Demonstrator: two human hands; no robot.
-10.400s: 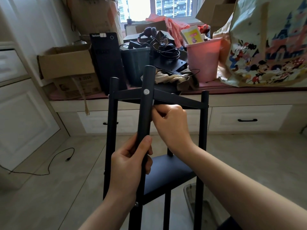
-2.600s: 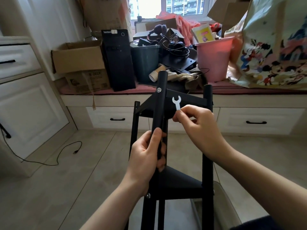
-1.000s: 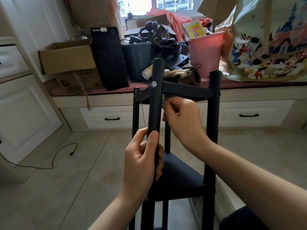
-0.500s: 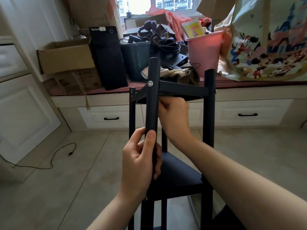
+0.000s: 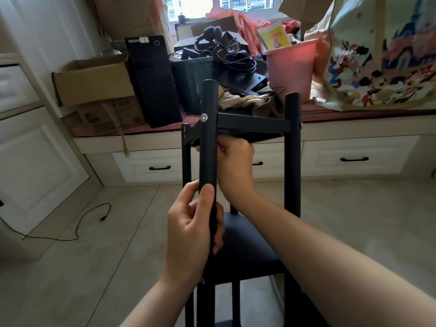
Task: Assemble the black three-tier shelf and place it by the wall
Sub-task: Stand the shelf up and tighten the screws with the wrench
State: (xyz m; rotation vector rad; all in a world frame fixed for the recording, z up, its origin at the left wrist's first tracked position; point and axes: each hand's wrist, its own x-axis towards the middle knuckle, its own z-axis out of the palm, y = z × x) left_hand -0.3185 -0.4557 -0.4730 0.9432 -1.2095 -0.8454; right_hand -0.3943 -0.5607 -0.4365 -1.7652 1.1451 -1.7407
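- Left hand (image 5: pixel 192 230) grips the shelf's (image 5: pixel 245 246) front post (image 5: pixel 207 147).
- Right hand (image 5: pixel 236 159), fingers hidden behind that post, seems to be tightening under the top tier (image 5: pixel 252 122); grip unclear.
- Next, probably: finish that bolt (image 5: pixel 203 117).

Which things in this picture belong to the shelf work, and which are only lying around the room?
Belong to the job:
- black shelf
- near post, gripped by the left hand
- silver bolt
- right hand, under the top tier

Just lying about:
- cardboard box
- black computer tower
- pink bin
- headphones
- cartoon bag
- floor cable
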